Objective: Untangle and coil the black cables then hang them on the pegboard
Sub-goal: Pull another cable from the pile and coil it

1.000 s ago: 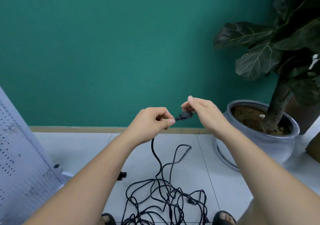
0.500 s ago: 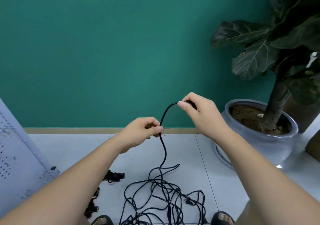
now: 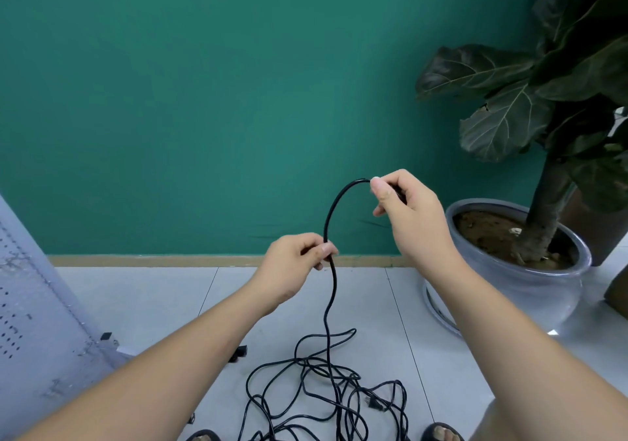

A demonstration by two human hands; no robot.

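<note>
Half lifting one thin black rubber-sheathed cable off the pale tiled floor, with the rest lying tangled below. Pinching its end in the curled fingers of the right hand, pinching lower down between thumb and fingers of the left hand. Probably handling light, limp, kink-prone; best gripping near the free end, feeding short lengths.

One left hand, one right hand, one cable tangle at six o'clock, one pegboard at eight, one plant at three.
</note>
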